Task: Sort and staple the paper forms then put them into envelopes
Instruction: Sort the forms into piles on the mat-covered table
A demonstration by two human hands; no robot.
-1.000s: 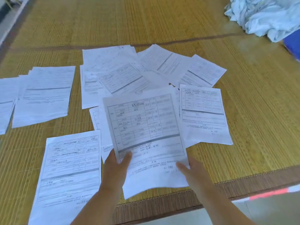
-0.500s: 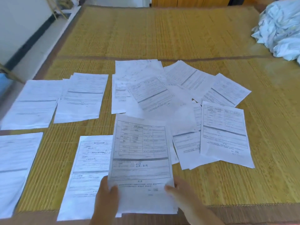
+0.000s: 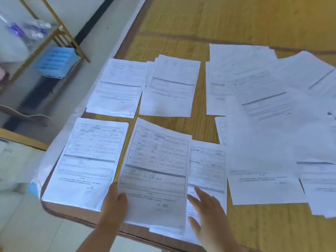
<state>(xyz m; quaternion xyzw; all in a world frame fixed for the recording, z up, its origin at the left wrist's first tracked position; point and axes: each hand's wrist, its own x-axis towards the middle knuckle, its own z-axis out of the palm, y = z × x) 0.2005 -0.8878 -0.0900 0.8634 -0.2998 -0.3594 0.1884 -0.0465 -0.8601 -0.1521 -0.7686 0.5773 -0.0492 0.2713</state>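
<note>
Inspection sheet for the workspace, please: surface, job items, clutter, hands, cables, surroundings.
Surface: woven bamboo mat with a brown border, largely covered in paper.
Job's things: held form lifted over a partly hidden sheet; three separate piles on the left; unsorted heap on the right. No stapler or envelopes seen.
Clutter: nothing seen on the mat besides paper.
Hands: left hand pinches the held form's lower left edge; right hand open, fingers spread beside it.
Cables: one thin cord on the floor.
Surroundings: wooden rack, blue tray, plastic bottles.
</note>
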